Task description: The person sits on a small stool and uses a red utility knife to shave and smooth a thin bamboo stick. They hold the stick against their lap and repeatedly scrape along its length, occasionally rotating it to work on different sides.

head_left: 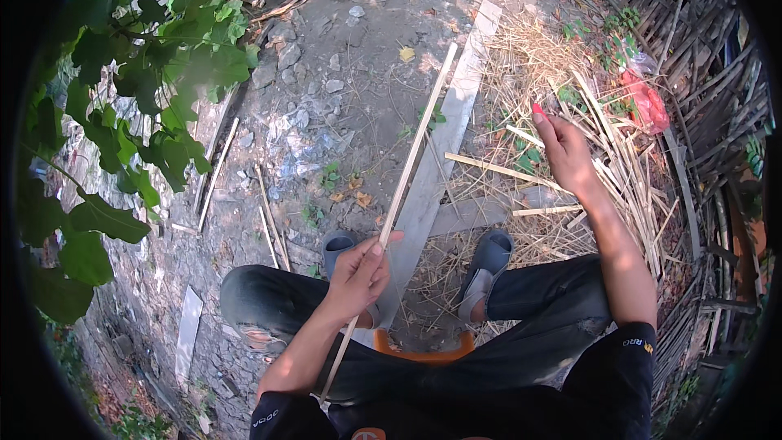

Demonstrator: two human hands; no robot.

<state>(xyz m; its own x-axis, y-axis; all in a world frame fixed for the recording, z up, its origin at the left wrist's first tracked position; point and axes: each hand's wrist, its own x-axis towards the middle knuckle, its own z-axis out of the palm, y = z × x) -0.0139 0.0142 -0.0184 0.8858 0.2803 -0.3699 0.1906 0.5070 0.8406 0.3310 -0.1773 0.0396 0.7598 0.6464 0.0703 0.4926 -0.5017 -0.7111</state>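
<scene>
My left hand (358, 277) is closed around a long pale strip of what looks like split bamboo (419, 143). The strip slants up and away to the right, and its lower end passes beneath my forearm, over my left thigh. Out to the right, my right hand (568, 155) has its fingers curled closed, above scattered shavings and cut strips (627, 179). A small red thing (538, 111) shows at its fingertips; most of it is hidden, so its kind is unclear. Under the held strip, a flat grey wooden board (421, 204) lies lengthwise between my feet.
An orange seat edge (423, 352) shows between my legs. Leafy branches (155, 57) hang at the left. A stack of sticks (692, 57) rises at the right, beside a crumpled red plastic bag (646, 102). Stones and a few loose strips (218, 171) lie on the dirt.
</scene>
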